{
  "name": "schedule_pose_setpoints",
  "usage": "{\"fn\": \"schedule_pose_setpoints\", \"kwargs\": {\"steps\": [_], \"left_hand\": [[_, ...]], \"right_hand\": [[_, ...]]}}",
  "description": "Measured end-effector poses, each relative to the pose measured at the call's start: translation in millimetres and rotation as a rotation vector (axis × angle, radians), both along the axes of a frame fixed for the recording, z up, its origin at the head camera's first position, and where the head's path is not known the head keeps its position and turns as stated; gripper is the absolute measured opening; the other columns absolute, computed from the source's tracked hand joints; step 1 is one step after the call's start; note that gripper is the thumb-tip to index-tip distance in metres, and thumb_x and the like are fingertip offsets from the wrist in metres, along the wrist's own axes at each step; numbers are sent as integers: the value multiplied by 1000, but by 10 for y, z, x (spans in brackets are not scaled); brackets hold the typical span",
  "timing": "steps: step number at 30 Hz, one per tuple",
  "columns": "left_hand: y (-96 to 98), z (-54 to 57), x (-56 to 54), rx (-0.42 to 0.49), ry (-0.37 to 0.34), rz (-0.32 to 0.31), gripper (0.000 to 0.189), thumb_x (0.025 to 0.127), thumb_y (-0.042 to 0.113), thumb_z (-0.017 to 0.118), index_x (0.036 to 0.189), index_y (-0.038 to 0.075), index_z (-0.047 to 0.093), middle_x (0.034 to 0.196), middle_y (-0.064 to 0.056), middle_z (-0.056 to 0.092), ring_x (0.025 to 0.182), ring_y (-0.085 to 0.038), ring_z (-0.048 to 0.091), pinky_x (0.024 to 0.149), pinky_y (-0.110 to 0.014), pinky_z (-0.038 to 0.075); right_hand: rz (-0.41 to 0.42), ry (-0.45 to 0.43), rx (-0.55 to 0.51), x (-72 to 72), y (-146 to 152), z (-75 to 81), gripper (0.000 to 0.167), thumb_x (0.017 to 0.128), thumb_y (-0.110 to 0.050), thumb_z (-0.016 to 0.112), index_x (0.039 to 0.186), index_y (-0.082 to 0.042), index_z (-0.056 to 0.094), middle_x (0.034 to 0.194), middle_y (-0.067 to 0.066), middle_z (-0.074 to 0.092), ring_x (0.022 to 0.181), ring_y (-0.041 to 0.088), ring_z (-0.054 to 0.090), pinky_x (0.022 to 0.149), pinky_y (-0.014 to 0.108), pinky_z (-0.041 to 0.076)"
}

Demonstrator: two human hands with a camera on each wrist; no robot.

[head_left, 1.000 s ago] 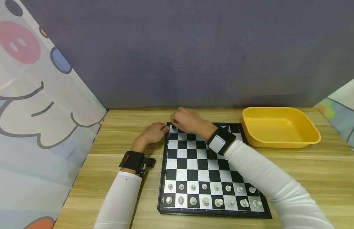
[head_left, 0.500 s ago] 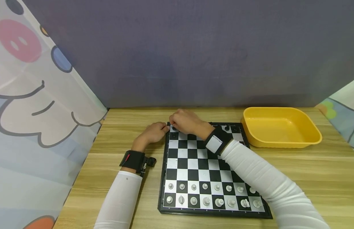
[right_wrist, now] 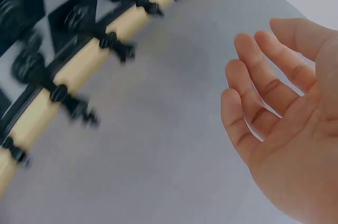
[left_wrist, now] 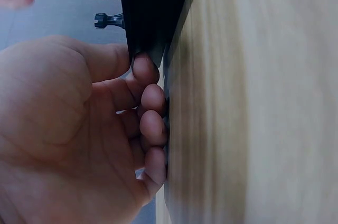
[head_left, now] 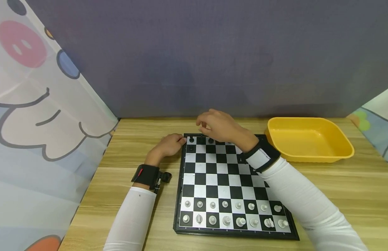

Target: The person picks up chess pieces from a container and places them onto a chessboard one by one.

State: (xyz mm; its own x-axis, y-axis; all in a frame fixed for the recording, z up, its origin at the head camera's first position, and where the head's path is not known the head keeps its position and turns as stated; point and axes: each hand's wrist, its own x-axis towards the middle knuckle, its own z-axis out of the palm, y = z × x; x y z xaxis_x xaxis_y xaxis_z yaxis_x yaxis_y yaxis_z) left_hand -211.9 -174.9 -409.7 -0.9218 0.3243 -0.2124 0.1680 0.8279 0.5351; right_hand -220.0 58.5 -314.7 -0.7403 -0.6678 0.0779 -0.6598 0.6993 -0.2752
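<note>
Head view: the left hand (head_left: 167, 144) pinched the nearest corner of the chessboard (head_left: 223, 180) between thumb and forefinger, the board lying to its right. Above the far edge hung the right hand (head_left: 220, 126), fingers loosely curved, holding nothing. Black pieces (head_left: 211, 140) stood near it; white pieces (head_left: 226, 220) stood well apart, and a yellow tub (head_left: 310, 158) lay to its right.
</note>
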Motion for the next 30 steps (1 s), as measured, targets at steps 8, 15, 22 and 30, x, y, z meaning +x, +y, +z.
{"fn": "schedule_pose_setpoints", "kwargs": {"steps": [8, 15, 22, 30], "left_hand": [[-30, -15, -2, 6, -8, -6, 39, 112, 35, 38, 83, 14, 52, 77, -4, 47, 74, -23, 49, 84, -43, 39], [-39, -42, -1, 21, -12, 0, 38, 112, 36, 38, 84, 14, 52, 77, -4, 47, 76, -24, 51, 82, -41, 39], [-76, -47, 6, 17, -9, 5, 38, 111, 35, 38, 83, 14, 51, 77, -4, 47, 73, -22, 49, 72, -35, 38], [-123, -27, 30, 16, -12, 16, 36, 112, 34, 38, 85, 13, 52, 78, -4, 47, 76, -23, 50, 73, -36, 39]], "right_hand": [[-139, -36, -124, 96, 637, 69, 22, 102, -23, 64, 119, -12, 71, 105, 4, 74, 95, 21, 67, 83, 43, 53], [-321, -44, -244, 205, 1305, 56, 17, 103, -19, 63, 113, -9, 72, 96, 7, 73, 84, 19, 62, 76, 36, 49], [-447, 1, -281, 251, 1819, -12, 17, 102, -22, 64, 110, -9, 72, 91, 8, 70, 74, 15, 56, 66, 20, 43], [-431, -195, -77, 175, 2144, -138, 24, 104, -20, 59, 118, -2, 67, 101, 15, 70, 83, 23, 61, 71, 35, 46]]}}
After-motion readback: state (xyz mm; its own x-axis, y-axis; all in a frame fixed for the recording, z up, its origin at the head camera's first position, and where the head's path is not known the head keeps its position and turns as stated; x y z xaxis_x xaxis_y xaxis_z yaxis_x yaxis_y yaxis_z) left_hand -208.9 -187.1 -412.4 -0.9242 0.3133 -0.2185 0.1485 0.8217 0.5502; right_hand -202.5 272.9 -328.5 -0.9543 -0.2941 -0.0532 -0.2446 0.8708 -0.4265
